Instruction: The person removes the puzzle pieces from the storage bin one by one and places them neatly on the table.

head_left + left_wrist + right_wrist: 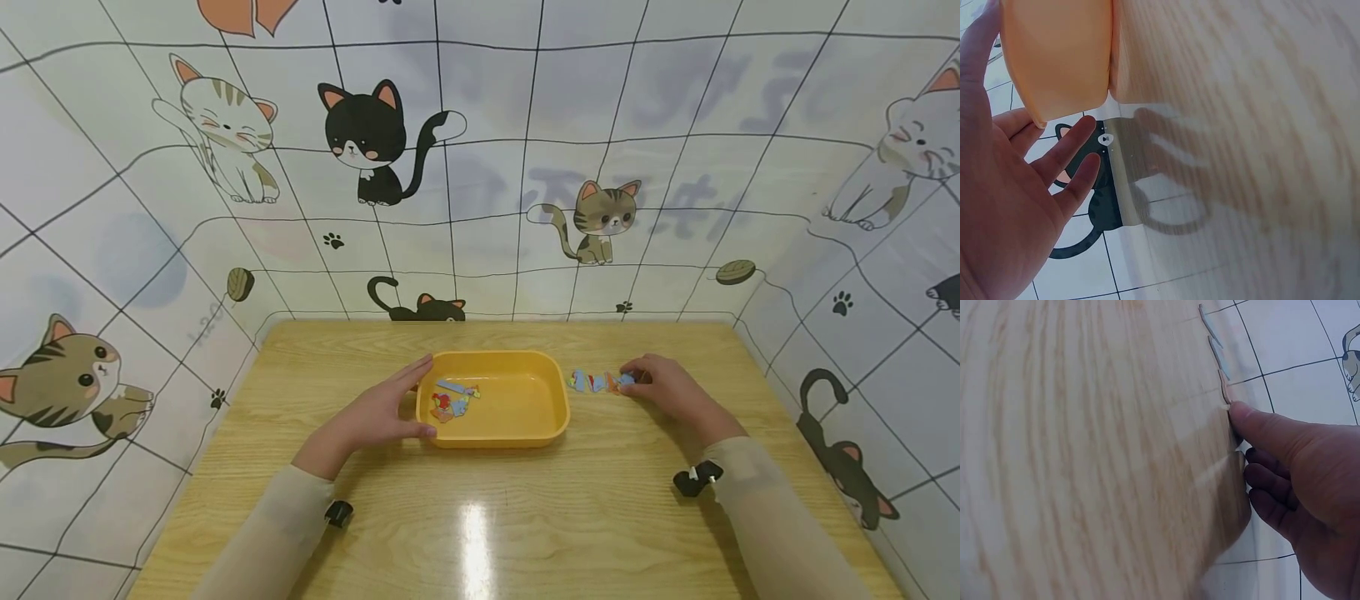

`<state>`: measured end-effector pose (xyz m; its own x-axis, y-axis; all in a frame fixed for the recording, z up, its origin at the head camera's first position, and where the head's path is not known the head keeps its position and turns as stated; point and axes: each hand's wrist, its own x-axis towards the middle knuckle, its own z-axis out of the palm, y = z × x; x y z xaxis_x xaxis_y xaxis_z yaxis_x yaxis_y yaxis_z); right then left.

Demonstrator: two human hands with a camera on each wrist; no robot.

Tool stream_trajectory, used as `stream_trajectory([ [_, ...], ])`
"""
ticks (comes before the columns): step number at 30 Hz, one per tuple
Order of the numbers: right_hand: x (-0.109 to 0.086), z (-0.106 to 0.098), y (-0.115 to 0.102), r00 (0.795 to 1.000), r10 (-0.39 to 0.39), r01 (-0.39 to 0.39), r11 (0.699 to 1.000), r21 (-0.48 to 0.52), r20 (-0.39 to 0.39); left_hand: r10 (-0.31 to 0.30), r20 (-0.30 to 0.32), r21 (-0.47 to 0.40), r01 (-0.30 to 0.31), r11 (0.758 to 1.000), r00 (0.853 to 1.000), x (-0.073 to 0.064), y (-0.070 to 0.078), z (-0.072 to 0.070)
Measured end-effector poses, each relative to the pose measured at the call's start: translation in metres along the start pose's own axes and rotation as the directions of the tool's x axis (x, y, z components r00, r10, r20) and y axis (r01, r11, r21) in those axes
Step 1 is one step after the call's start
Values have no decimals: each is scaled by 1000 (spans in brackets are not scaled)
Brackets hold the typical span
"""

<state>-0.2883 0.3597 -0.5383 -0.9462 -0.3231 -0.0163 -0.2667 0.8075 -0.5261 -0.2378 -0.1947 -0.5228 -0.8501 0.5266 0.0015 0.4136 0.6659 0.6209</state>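
Pale walls (pixel 487 187) ruled with black lines and printed with cartoon cats stand around a wooden table (pixel 592 517), which has a bright patch of reflected light near its front. At the far left, a brown cat (pixel 67 375) shows on the side wall. Next comes the left sleeve (pixel 262 525), beige, with a small black fitting (pixel 339 513) at the cuff. Beyond it the left hand (pixel 375 408) grasps the left end of a yellow tray (pixel 517 442) — thumb at the near corner, a finger at the far one. Seen from the left wrist, two other fingers spread out, apart from the tray.

Inside the tray, toward its left side, lies a cluster of flat coloured pieces (pixel 459 407). A long blue strip (pixel 453 387) slants at the back, with a red piece (pixel 441 402) and an orange piece (pixel 444 416) nearer the front; they lie too close together to count.

Just right of the tray, on the table, more pieces make a short row: a blue and yellow piece (pixel 577 380), a red and blue piece (pixel 596 382), then one mostly orange. At the right-hand end, a light blue piece (pixel 627 378) is pinched by the right hand (pixel 667 387) — thumb against it, partly hiding it. Farther right come the right sleeve (pixel 780 517) and, on the wall, a black cat (pixel 847 458)
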Motion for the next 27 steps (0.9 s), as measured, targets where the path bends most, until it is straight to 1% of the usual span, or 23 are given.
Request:
stream_trajectory([
  [3, 1, -1, 1, 1000, 10, -10, 1000, 0, 19, -6, -2, -3, 6, 1000, 1000, 0, 1, 0],
  [6, 1, -2, 3, 1000, 4, -4, 1000, 9, 27, -8, 1, -5, 8, 1000, 1000, -1, 2, -1],
  [16, 1, 0, 8, 1000, -12, 11, 999, 46, 26, -7, 5, -6, 7, 1000, 1000, -1, 3, -2],
  [22, -1, -1, 7, 1000, -8, 7, 998, 67, 14, -1, 6, -7, 2, 1000, 1000, -1, 2, -2],
  [27, -4, -2, 1, 1000, 6, -5, 993, 120, -15, -1, 8, -7, 1, 1000, 1000, -1, 2, -2],
])
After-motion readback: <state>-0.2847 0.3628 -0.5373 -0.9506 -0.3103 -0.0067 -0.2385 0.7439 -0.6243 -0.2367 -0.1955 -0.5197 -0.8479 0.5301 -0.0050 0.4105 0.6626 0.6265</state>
